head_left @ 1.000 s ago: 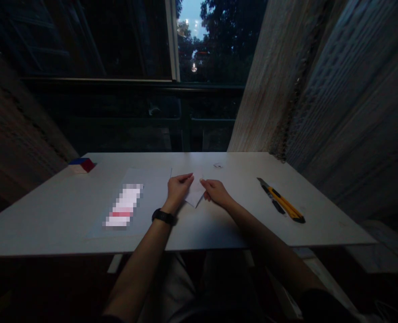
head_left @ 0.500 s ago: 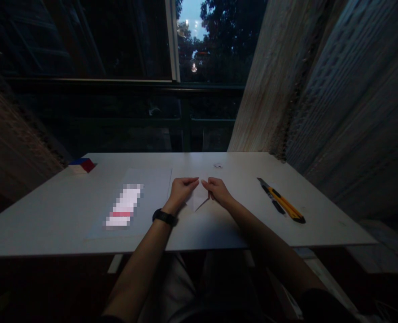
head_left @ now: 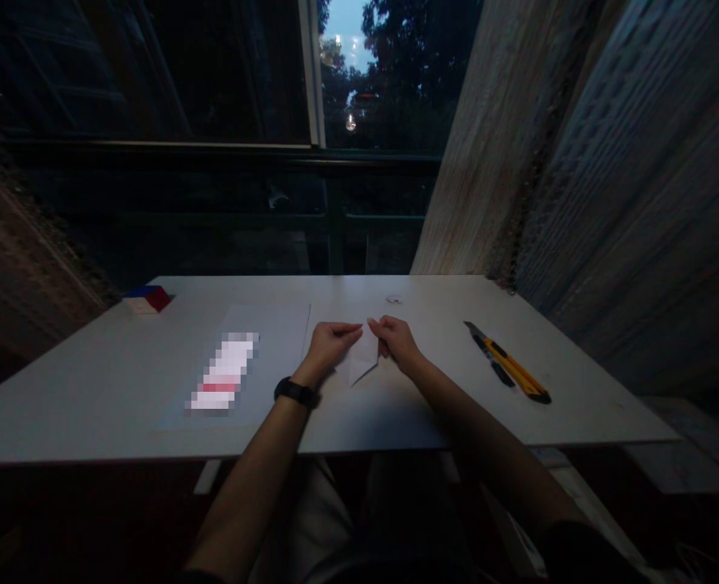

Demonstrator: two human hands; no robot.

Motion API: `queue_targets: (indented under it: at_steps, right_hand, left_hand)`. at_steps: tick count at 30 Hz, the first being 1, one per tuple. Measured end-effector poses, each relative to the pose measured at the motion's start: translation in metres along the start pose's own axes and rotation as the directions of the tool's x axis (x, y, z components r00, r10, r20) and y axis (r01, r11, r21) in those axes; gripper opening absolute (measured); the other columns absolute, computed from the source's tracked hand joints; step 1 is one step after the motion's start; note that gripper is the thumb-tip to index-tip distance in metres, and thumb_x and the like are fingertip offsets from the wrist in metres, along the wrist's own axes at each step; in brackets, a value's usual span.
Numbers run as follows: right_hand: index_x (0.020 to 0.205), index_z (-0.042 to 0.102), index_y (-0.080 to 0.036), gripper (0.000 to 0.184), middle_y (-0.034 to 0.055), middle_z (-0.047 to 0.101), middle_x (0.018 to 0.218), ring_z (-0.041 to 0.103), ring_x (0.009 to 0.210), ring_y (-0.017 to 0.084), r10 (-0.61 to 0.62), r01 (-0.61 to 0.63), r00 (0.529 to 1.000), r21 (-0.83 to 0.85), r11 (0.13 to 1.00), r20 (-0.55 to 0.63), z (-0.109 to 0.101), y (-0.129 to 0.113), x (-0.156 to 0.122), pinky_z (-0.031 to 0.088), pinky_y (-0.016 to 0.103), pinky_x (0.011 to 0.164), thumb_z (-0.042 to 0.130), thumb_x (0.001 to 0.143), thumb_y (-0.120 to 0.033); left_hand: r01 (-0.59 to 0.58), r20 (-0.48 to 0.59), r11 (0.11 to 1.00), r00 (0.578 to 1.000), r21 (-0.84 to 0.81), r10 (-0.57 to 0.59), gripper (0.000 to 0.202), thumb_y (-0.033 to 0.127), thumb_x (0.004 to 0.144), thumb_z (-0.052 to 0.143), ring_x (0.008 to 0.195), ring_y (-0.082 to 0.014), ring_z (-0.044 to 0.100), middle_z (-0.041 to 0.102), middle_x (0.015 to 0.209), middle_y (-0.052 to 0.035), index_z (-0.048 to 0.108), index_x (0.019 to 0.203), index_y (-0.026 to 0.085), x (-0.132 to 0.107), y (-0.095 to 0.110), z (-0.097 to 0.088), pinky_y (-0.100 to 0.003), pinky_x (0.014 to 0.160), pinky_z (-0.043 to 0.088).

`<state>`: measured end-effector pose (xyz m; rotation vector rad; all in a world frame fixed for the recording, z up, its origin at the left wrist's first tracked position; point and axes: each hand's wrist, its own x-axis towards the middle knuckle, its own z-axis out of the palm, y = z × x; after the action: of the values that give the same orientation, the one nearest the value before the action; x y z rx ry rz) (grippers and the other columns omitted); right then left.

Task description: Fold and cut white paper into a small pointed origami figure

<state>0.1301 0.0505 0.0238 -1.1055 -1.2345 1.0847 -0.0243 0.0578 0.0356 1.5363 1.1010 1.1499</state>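
Note:
A small folded piece of white paper [head_left: 361,358] is held just above the table, its lower end coming to a point. My left hand [head_left: 330,344], with a dark band on the wrist, pinches its upper left edge between thumb and fingers. On the other side my right hand [head_left: 395,341] grips the upper right edge, thumb on top and fingers curled behind. Both thumbs are close together near the paper's top. The fingers hide part of the folds.
On the white table [head_left: 109,389], a larger white sheet [head_left: 280,349] lies left, under a blurred-out bright patch. A yellow utility knife [head_left: 517,371] and a black pen-like object [head_left: 498,369] lie right. A blue, red and white cube [head_left: 147,299] stands far left; a small object [head_left: 394,299] lies behind my hands.
The folded paper has turned a little, so more of its white face shows between my hands. My right thumb has shifted slightly up and away from the left.

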Motion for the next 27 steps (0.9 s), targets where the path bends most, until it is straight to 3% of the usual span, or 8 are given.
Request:
queue_targets:
  at_steps: [12, 19, 24, 27]
  right_hand:
    - [0.05, 0.043, -0.018, 0.034, -0.0054, 0.044, 0.037, 0.036, 0.027, 0.006, 0.029, -0.022, 0.998, 0.115, 0.993, -0.059, -0.0062, 0.0018, 0.0051, 0.022, 0.019, 0.027, 0.063, 0.063, -0.042]
    - [0.048, 0.043, -0.018, 0.026, -0.0058, 0.04, 0.038, 0.036, 0.03, 0.007, 0.011, 0.006, 0.994, 0.147, 0.989, -0.112, -0.0064, 0.0011, 0.0042, 0.024, 0.019, 0.028, 0.057, 0.065, -0.032]
    - [0.046, 0.043, -0.018, 0.027, -0.0048, 0.041, 0.037, 0.035, 0.031, 0.007, -0.038, 0.052, 0.99, 0.104, 0.993, -0.133, -0.0048, -0.0004, 0.0027, 0.024, 0.02, 0.029, 0.056, 0.066, -0.032]
    - [0.048, 0.044, -0.018, 0.032, -0.0036, 0.043, 0.038, 0.037, 0.031, 0.007, 0.002, 0.016, 0.991, 0.131, 0.991, -0.136, -0.0046, 0.0001, 0.0041, 0.026, 0.02, 0.029, 0.055, 0.068, -0.04]
  left_hand:
    - [-0.011, 0.081, 0.998, 0.997, 0.059, 0.006, 0.031, 0.032, 0.062, 0.07, 0.077, -0.0206, 0.063, 0.07, 0.085, -0.0115, 0.071, 0.086, 0.012, -0.0031, 0.0042, 0.0009, -0.032, 0.073, 0.046]
    - [0.039, 0.122, 0.999, 0.992, -0.001, -0.039, 0.034, 0.034, 0.061, 0.07, 0.067, -0.0185, 0.062, 0.071, 0.08, -0.0106, 0.071, 0.087, 0.011, -0.0045, 0.0055, 0.0015, -0.03, 0.065, 0.047]
    - [0.07, 0.149, 0.996, 0.987, -0.056, -0.061, 0.035, 0.035, 0.06, 0.072, 0.066, -0.0178, 0.062, 0.071, 0.079, -0.0102, 0.071, 0.086, 0.011, -0.0055, 0.0072, 0.0006, -0.029, 0.064, 0.047]
    - [0.091, 0.153, 0.992, 0.985, -0.085, -0.077, 0.035, 0.034, 0.06, 0.072, 0.066, -0.0172, 0.062, 0.071, 0.079, -0.0102, 0.072, 0.085, 0.011, -0.006, 0.0066, 0.0013, -0.028, 0.064, 0.047]
